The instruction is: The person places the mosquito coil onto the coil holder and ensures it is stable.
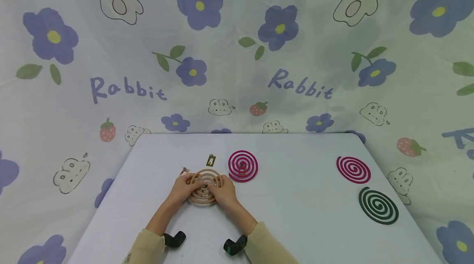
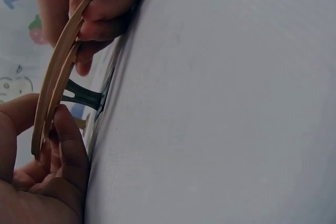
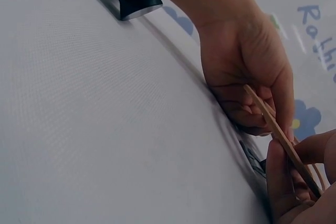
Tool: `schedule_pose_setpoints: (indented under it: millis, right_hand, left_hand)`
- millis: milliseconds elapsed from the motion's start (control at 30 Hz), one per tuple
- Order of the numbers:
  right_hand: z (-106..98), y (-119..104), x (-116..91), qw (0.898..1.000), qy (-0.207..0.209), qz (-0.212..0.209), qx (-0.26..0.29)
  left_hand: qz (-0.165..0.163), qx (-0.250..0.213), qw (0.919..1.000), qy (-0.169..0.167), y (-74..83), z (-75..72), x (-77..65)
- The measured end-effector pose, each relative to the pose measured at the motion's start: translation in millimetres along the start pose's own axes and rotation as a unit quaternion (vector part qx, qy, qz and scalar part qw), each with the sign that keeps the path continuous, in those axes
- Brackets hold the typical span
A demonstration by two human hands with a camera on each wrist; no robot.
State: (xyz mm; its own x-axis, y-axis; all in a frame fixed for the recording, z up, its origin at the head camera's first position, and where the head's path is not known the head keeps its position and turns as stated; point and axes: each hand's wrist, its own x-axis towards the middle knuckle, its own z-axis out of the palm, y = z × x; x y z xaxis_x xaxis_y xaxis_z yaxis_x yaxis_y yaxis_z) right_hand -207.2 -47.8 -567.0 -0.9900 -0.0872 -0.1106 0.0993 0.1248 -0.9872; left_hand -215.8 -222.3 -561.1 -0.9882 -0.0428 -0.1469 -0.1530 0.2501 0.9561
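A tan spiral mosquito coil [image 1: 202, 203] is held between both hands above the table. My left hand [image 1: 182, 189] pinches its left side, thumb on top and fingers beneath. My right hand [image 1: 226, 192] pinches the right side the same way. Edge-on in the left wrist view, the coil [image 2: 55, 85] shows two thin layers with a narrow gap. Below it stands a dark green coil stand [image 2: 84, 95]; whether the two touch, I cannot tell. The right wrist view shows the coil [image 3: 281, 137] tilted between the fingers.
Behind the hands lie a gold-coloured stand [image 1: 211, 160] and a small red-and-white piece [image 1: 184, 171], partly hidden. A magenta coil [image 1: 242, 181] is right of the hands. Farther right lie another magenta coil [image 1: 353, 169] and a dark green coil [image 1: 378, 206] near the table's edge.
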Motion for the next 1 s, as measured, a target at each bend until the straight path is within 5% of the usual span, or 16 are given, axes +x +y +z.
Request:
schedule_pose_setpoints:
  millis: [1000]
  right_hand:
    - [1.8, 0.6, 0.0, 1.0, 0.002, -0.002, -0.009]
  left_hand:
    - [-0.018, -0.021, 0.9993, -0.027, -0.2, -6.6, -1.8]
